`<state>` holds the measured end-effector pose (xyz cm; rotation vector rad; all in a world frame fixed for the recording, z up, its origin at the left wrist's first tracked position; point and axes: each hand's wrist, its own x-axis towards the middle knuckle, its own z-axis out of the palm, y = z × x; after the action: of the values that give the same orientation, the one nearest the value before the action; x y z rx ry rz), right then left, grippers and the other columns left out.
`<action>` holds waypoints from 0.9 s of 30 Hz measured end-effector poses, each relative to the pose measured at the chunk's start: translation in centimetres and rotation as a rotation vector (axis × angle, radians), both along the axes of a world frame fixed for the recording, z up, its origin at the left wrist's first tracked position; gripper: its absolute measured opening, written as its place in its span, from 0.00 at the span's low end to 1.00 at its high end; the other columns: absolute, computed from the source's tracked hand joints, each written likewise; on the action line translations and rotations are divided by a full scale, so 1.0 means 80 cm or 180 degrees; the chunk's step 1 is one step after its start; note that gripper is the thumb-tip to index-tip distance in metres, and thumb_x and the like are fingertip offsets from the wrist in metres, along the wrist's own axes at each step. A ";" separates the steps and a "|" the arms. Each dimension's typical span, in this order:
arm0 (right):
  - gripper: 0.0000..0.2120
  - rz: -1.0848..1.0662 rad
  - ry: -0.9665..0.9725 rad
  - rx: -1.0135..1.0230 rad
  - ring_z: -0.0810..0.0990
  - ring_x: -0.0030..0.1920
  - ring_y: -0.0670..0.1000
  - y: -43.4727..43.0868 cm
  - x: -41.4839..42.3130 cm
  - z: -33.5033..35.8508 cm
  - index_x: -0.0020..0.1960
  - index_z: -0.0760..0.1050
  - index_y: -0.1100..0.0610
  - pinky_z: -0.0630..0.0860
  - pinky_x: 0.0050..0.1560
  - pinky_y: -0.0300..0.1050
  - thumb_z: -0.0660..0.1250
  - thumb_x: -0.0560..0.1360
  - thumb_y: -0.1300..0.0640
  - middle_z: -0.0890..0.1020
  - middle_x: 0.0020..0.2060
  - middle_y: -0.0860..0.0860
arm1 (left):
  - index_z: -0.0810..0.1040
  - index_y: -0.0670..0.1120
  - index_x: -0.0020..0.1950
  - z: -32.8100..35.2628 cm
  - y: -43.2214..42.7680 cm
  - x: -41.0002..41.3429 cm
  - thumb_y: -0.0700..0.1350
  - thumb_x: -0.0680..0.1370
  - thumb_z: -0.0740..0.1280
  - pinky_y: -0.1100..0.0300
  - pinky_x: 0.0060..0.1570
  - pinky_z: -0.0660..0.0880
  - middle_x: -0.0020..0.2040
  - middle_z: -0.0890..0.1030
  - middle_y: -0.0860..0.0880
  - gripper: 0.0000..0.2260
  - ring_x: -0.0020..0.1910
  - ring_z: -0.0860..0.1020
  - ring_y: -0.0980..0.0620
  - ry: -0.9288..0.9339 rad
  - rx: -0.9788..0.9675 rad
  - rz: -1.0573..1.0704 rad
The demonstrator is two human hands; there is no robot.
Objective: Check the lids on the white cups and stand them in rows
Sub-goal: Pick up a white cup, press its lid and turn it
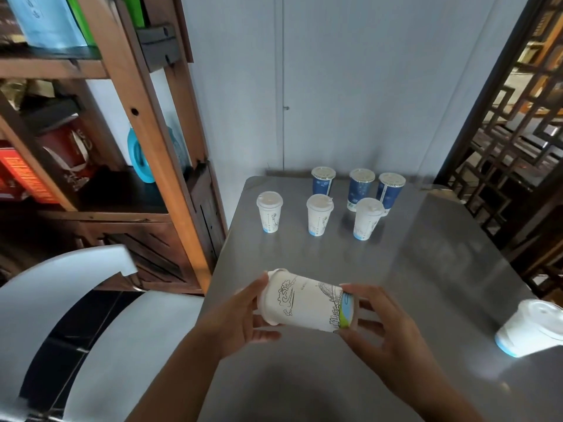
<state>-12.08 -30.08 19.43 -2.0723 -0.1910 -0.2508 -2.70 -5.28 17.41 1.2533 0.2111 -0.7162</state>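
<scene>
**Item: lidded paper cups, steel table [304, 257]. Lid check in hand.**

1. Held white cup [304, 303]. At 6 o'clock, lifted clear of the table top and lying on its side, lid [269, 300] toward 9 o'clock, base toward 3 o'clock. The left hand [240, 318] grasps the lid end with thumb and fingers curled round the rim. The right hand [384, 327] grasps the base end in the same way. The lid appears seated; its far side is hidden.

2. White cups already stood, three, upright and lidded, in one row toward 12 o'clock: first [269, 213], second [319, 216], third [367, 219]. They stand well apart from each other.

3. Blue cups, three, upright and lidded, in a row just behind the white ones: [322, 182], [360, 188], [390, 190].

4. Loose white cup [530, 328]. Lidded, at 3 o'clock near the table edge, outside any row.

5. Surroundings: wooden shelf [158, 147] at 10 o'clock, chair [76, 287] at 8 o'clock, lattice screen [518, 117] at 2 o'clock.

**Step, as judged:** inspection of the fourth white cup; three look done, and one more waits at 3 o'clock.

**Next move calls for:** turning the cup upright, lid upward, then setting it down in line with the row or starting a new row nearer 6 o'clock, with matching spacing.
</scene>
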 end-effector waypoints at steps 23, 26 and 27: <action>0.21 -0.0343 0.0204 0.0062 0.81 0.54 0.39 0.007 -0.004 -0.002 0.60 0.72 0.39 0.81 0.43 0.34 0.71 0.69 0.50 0.77 0.55 0.34 | 0.74 0.48 0.68 -0.016 -0.002 0.011 0.62 0.71 0.71 0.41 0.48 0.81 0.62 0.82 0.38 0.30 0.59 0.82 0.34 0.0066 -0.0550 0.0161; 0.23 -0.0190 -0.0108 -0.0222 0.78 0.58 0.41 0.012 -0.009 -0.010 0.63 0.72 0.42 0.81 0.44 0.34 0.72 0.70 0.54 0.73 0.59 0.36 | 0.75 0.43 0.68 -0.016 -0.007 0.012 0.60 0.73 0.68 0.42 0.45 0.81 0.58 0.83 0.36 0.29 0.53 0.84 0.36 0.0116 -0.0480 0.0206; 0.24 -0.0200 -0.0128 -0.0279 0.78 0.59 0.42 0.013 -0.011 -0.012 0.63 0.72 0.43 0.81 0.44 0.34 0.72 0.69 0.54 0.73 0.59 0.37 | 0.76 0.42 0.68 -0.016 -0.008 0.011 0.59 0.73 0.70 0.43 0.44 0.82 0.57 0.83 0.36 0.29 0.51 0.84 0.37 0.0112 -0.0462 0.0252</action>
<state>-12.94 -29.01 18.49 -2.1637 -0.1640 -0.3276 -1.81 -5.96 16.11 1.0891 0.2323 -0.6736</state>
